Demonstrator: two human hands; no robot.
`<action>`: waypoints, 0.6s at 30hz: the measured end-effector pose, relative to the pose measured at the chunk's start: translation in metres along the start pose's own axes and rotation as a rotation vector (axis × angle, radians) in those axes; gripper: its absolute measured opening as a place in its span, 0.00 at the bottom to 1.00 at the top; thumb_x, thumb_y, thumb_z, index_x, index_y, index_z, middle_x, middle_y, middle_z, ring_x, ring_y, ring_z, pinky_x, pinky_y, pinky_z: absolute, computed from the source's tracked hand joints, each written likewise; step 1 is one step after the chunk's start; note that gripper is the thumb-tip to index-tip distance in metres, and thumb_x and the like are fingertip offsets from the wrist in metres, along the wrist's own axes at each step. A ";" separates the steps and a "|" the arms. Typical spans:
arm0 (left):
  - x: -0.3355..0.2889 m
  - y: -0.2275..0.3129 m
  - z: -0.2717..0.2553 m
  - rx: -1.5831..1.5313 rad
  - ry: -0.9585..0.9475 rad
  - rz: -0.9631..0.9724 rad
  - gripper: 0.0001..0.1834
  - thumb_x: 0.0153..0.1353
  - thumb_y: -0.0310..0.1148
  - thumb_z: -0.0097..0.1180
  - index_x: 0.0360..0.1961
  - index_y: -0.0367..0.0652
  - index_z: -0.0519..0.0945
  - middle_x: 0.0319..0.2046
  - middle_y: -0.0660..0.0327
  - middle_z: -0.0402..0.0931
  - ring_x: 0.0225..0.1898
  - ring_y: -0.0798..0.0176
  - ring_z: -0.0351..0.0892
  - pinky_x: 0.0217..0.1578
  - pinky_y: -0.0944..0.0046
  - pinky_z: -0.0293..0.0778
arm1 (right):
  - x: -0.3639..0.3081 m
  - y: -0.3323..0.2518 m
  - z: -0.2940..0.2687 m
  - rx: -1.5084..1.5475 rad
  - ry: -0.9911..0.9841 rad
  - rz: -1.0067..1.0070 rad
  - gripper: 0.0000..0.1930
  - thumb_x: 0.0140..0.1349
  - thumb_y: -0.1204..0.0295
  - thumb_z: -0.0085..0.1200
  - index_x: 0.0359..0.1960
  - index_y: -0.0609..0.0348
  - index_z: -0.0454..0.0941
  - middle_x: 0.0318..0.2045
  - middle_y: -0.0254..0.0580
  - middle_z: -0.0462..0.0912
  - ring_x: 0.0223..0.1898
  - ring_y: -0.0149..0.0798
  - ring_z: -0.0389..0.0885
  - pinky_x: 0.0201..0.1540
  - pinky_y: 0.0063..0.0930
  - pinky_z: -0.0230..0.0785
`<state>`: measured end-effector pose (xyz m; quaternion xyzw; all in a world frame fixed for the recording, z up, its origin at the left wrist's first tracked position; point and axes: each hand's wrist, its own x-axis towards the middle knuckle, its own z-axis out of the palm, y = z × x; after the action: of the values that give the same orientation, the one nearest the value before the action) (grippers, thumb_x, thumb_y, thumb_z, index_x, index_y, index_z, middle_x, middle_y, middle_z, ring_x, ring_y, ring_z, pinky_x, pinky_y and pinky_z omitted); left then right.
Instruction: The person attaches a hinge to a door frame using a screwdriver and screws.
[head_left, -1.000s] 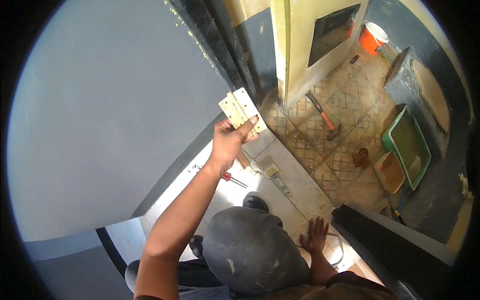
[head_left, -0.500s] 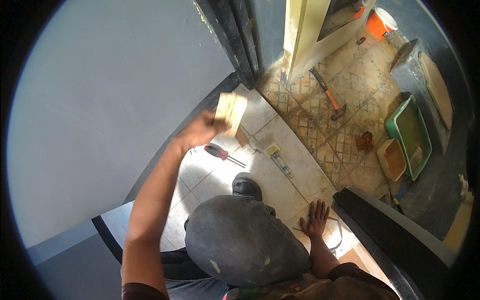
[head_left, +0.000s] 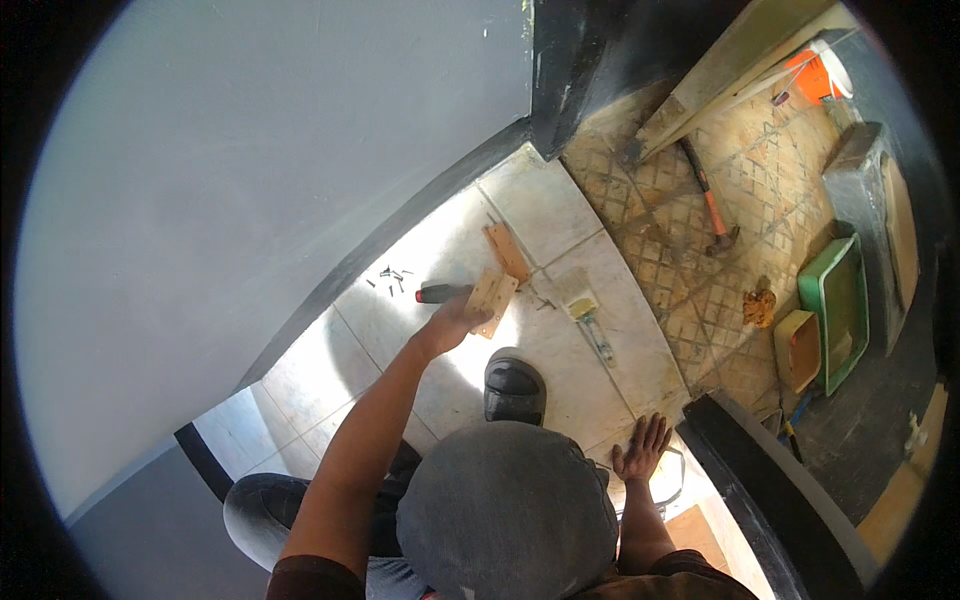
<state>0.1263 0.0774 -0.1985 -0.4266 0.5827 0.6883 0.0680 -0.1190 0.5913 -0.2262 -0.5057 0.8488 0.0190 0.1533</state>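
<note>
Left hand (head_left: 450, 326) is gripping a pale hinge (head_left: 492, 298) above white tiles (head_left: 570, 395).
Right hand (head_left: 642, 450), fingers spread, is resting on them; a grey wall (head_left: 260, 200) is rising leftward, brown grid-marked flooring (head_left: 690, 300) is stretching rightward.

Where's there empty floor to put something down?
There's bare pale tile between the sandal and the brush, and more between the brush and the right hand. Another free patch lies between the dark wall strip and the left forearm. It's crowded around the left hand, with the hinge, screwdriver, screws and brown flat piece.
</note>
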 end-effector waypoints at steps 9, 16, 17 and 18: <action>0.026 -0.029 -0.039 -0.259 0.165 0.091 0.21 0.74 0.38 0.61 0.61 0.36 0.78 0.50 0.58 0.84 0.49 0.62 0.84 0.52 0.60 0.82 | -0.002 0.005 0.005 0.029 0.052 0.002 0.46 0.69 0.40 0.45 0.81 0.57 0.57 0.81 0.66 0.52 0.83 0.67 0.45 0.81 0.71 0.32; 0.002 0.072 -0.069 0.099 -0.132 -0.118 0.31 0.73 0.42 0.64 0.70 0.35 0.73 0.57 0.54 0.83 0.55 0.59 0.84 0.56 0.58 0.79 | 0.001 0.010 -0.001 0.085 0.005 0.048 0.46 0.61 0.40 0.55 0.77 0.54 0.65 0.78 0.64 0.60 0.81 0.67 0.51 0.82 0.71 0.33; -0.006 0.106 -0.071 0.239 -0.139 -0.108 0.32 0.72 0.43 0.65 0.69 0.35 0.74 0.57 0.53 0.83 0.55 0.58 0.84 0.57 0.58 0.79 | 0.000 0.009 0.000 0.111 0.028 0.046 0.47 0.61 0.40 0.55 0.78 0.53 0.65 0.79 0.64 0.60 0.81 0.67 0.51 0.82 0.71 0.32; -0.016 0.138 -0.073 0.377 -0.138 -0.100 0.32 0.70 0.44 0.66 0.68 0.34 0.75 0.57 0.52 0.83 0.55 0.57 0.84 0.57 0.57 0.78 | -0.001 0.010 0.000 0.089 -0.010 0.061 0.47 0.61 0.40 0.56 0.78 0.53 0.64 0.79 0.63 0.59 0.81 0.66 0.50 0.82 0.71 0.31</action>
<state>0.0916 -0.0221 -0.0822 -0.3866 0.6733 0.5903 0.2208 -0.1272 0.5973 -0.2275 -0.4722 0.8630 -0.0115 0.1792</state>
